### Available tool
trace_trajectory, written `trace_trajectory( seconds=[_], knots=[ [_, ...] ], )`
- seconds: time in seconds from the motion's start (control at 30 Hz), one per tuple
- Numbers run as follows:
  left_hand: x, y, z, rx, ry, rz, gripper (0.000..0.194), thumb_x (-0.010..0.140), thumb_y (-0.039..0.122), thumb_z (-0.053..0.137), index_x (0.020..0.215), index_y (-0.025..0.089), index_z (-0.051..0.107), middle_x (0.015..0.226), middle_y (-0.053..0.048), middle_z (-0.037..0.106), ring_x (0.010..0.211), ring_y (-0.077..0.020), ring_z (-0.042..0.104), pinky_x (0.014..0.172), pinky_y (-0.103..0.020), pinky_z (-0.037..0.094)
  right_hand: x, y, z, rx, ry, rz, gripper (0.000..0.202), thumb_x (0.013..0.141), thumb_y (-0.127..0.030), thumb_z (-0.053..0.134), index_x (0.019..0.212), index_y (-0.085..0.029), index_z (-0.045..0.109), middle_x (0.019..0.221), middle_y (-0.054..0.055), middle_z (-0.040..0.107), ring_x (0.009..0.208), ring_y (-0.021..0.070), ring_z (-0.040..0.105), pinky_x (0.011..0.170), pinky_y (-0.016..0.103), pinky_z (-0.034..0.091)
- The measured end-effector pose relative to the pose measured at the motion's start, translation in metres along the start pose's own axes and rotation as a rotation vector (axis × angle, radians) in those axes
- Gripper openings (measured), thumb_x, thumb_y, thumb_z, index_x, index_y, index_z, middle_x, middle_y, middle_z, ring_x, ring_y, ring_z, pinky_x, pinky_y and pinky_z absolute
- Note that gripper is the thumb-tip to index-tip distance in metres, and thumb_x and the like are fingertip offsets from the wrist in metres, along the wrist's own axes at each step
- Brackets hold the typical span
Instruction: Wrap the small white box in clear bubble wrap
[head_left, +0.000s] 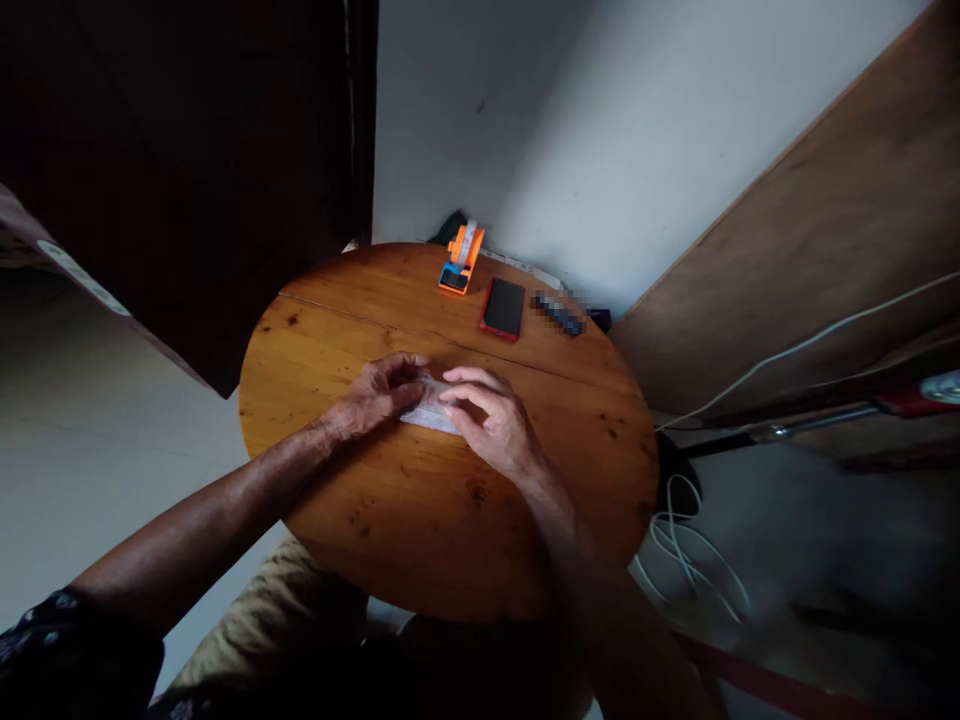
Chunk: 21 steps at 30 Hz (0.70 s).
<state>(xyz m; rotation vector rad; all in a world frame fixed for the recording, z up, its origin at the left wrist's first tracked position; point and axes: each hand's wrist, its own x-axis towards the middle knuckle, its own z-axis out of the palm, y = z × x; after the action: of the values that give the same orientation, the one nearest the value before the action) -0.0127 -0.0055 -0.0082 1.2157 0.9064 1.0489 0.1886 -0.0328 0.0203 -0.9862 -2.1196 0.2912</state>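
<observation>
A small, flat, whitish see-through plastic packet (433, 413) lies on the round wooden table (420, 530), between my two hands. My left hand (382, 390) is at its left end, thumb pressed on the packet and fingers curled beyond it. At the right end is my right hand (491, 415), its fingers bent and apart, with the thumb and fingertips just over the packet's edge. Whether those fingertips touch the plastic is hard to make out. What the packet contains is unclear.
Toward the wall stand an orange tape dispenser (461, 258) with a roll of tape, a phone in a red case (502, 308) and a blurred-out dark object (559, 313). A white cable (679, 540) lies coiled on the floor at right. A dark panel (187, 150) rises at left.
</observation>
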Motion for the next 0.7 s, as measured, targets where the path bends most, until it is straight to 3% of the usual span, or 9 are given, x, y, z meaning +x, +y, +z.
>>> trace_trajectory(
  seconds=[0.33,0.7],
  knots=[
    [-0.0014,0.0011,0.0020,0.123,-0.052,0.011,0.055,0.071,0.039,0.079,0.118,0.014,0.062,0.102,-0.007,0.067,0.087,-0.0182,0.062,0.076,-0.031,0.047,0.0038,-0.0075,0.0058,0.019,0.133,0.063,0.014,0.092,-0.016,0.052,0.085,-0.024,0.062,0.107,0.006,0.072,0.104,0.0215,0.066,0.094,0.040,0.049],
    [-0.0022,0.0033,0.0020,0.198,-0.051,0.011,0.049,0.074,0.038,0.076,0.116,0.014,0.065,0.103,-0.007,0.069,0.087,-0.0177,0.062,0.078,-0.031,0.048,0.0060,-0.0094,0.0063,-0.003,0.122,0.026,0.015,0.093,-0.016,0.050,0.085,-0.023,0.062,0.093,0.003,0.072,0.092,0.0194,0.066,0.088,0.037,0.046]
  ],
)
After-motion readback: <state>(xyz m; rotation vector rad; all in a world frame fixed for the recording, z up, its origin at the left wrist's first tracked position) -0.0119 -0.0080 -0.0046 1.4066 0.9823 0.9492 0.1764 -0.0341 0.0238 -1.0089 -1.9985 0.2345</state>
